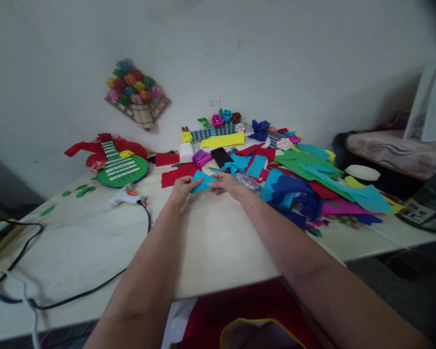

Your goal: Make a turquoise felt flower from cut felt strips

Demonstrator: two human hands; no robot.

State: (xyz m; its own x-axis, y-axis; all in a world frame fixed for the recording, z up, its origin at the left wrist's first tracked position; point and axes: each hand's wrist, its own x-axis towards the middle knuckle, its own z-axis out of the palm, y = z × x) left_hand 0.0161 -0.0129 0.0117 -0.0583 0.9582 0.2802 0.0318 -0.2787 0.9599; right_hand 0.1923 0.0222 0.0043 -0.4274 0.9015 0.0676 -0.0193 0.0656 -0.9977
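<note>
A small piece of light blue felt (202, 183) is held between both hands just above the white table (218, 242). My left hand (180, 188) pinches its left edge with closed fingers. My right hand (225, 183) grips its right side, fingers curled on it. Red felt pieces (178, 174) lie on the table just behind the hands.
A heap of coloured felt scraps (305, 189) covers the table's right side. A glue gun (125, 196) with a black cord (76, 291) lies at left, by a green guitar-shaped craft (121, 169). Paper flower crafts (221, 127) stand against the wall. A black phone (221, 156) and a white plate (362, 172) lie nearby.
</note>
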